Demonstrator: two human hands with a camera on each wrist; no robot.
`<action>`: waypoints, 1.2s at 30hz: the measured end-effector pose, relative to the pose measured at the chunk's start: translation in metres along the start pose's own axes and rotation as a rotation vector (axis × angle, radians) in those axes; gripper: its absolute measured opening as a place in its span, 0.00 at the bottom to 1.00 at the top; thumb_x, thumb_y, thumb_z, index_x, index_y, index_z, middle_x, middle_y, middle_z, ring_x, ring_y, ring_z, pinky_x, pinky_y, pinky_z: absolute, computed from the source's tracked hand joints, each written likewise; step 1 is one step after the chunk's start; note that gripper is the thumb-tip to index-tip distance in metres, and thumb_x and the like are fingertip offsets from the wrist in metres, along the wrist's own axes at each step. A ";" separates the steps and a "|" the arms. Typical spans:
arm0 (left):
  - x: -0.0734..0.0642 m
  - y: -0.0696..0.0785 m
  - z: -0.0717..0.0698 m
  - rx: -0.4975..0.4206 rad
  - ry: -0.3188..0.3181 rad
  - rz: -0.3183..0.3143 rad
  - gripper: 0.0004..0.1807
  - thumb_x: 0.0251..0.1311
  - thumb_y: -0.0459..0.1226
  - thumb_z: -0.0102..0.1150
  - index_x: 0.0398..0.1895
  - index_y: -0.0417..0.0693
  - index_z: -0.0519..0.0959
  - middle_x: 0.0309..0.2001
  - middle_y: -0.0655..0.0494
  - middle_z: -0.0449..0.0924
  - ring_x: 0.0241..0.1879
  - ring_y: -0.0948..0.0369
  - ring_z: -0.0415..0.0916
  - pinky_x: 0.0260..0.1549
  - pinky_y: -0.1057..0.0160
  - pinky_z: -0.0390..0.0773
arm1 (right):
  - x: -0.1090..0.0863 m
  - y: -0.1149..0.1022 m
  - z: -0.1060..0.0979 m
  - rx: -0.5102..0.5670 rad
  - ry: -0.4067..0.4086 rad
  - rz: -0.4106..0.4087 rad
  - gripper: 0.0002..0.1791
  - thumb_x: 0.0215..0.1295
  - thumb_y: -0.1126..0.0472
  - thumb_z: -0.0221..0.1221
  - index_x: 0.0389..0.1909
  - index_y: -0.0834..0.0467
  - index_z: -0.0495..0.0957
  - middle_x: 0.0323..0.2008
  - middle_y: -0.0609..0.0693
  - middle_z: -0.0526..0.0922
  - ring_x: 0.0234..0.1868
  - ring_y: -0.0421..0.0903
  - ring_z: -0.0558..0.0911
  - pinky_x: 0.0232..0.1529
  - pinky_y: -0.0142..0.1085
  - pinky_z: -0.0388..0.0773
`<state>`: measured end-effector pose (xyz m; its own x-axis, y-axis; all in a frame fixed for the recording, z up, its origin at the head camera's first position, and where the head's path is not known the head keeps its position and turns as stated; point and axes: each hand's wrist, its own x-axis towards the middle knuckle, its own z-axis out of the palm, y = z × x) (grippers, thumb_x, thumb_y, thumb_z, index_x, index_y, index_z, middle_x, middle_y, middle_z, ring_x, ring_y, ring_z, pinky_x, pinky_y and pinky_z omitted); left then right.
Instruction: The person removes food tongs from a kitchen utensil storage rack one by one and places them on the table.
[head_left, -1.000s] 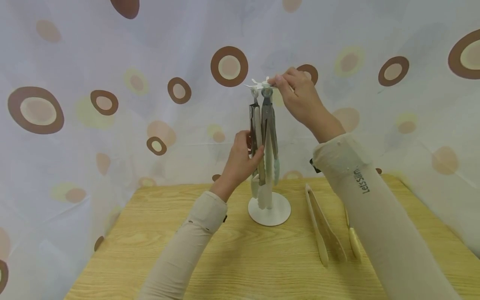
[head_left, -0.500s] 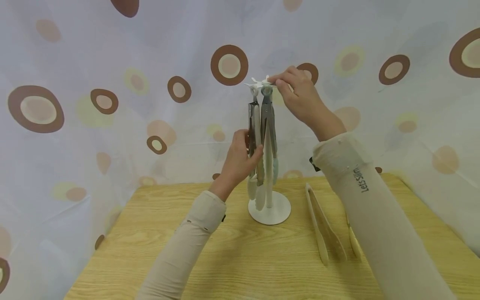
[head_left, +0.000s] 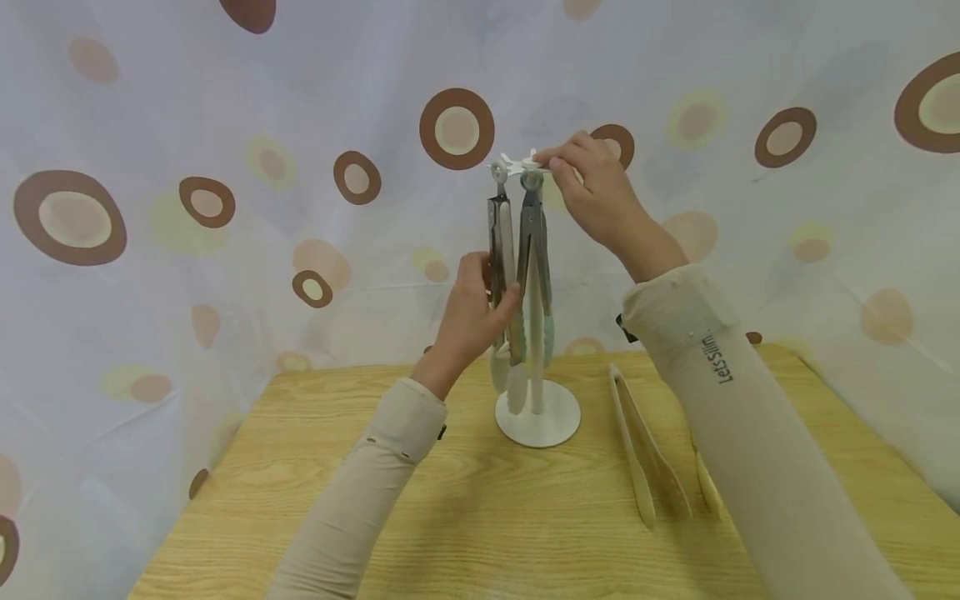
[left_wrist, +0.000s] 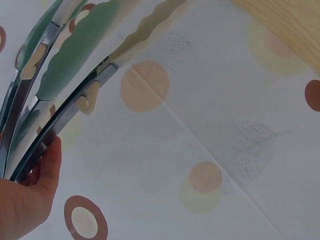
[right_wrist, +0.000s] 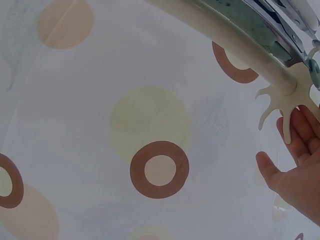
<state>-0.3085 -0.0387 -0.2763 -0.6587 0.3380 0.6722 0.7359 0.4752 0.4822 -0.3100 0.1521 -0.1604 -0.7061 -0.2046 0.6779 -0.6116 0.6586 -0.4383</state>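
My left hand (head_left: 472, 312) grips a pair of metal kitchen tongs (head_left: 507, 237) with pale scalloped tips, held upright. Their top ring overlaps a hook on the white stand (head_left: 555, 417). To their right, metal tongs with green tips (head_left: 533, 221) hang from the stand's rack. In the left wrist view, my left fingers (left_wrist: 50, 160) lie against the held tongs' metal arm. My right hand (head_left: 592, 187) touches the rack top from the right. The right wrist view shows its fingers behind the hooks (right_wrist: 286, 120), thumb held apart.
Wooden-coloured tongs (head_left: 637, 450) lie spread on the wood-grain table (head_left: 420, 517), right of the stand. Beside them a yellowish item (head_left: 707, 483) is partly hidden by my right sleeve. A patterned curtain (head_left: 375, 75) hangs behind the table.
My left hand and the pale-tipped tongs have shifted slightly left and up, widening the space from the green-tipped tongs. The right hand stays at the rack with hardly any movement.
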 end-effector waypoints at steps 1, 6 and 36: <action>0.000 0.000 0.000 0.001 0.001 0.000 0.25 0.65 0.37 0.53 0.59 0.32 0.60 0.48 0.40 0.66 0.40 0.53 0.71 0.39 0.59 0.76 | 0.000 0.000 0.000 0.000 0.000 -0.001 0.22 0.75 0.60 0.40 0.57 0.64 0.76 0.49 0.60 0.72 0.51 0.56 0.66 0.54 0.49 0.63; -0.001 0.002 -0.001 0.006 0.014 0.005 0.25 0.64 0.36 0.54 0.58 0.31 0.60 0.48 0.40 0.66 0.40 0.52 0.71 0.39 0.59 0.76 | 0.000 0.001 -0.001 0.002 0.001 0.001 0.22 0.76 0.59 0.40 0.57 0.64 0.77 0.49 0.60 0.72 0.51 0.56 0.66 0.54 0.48 0.63; -0.016 0.004 -0.028 0.099 0.104 -0.094 0.23 0.61 0.39 0.60 0.52 0.35 0.65 0.40 0.44 0.68 0.34 0.53 0.68 0.31 0.57 0.72 | 0.000 0.002 0.001 0.025 0.000 0.015 0.21 0.75 0.59 0.40 0.57 0.63 0.77 0.48 0.59 0.72 0.50 0.54 0.66 0.53 0.46 0.63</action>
<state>-0.2905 -0.0653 -0.2695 -0.7003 0.2048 0.6838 0.6494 0.5806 0.4912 -0.3112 0.1523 -0.1620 -0.7152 -0.1948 0.6712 -0.6099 0.6430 -0.4632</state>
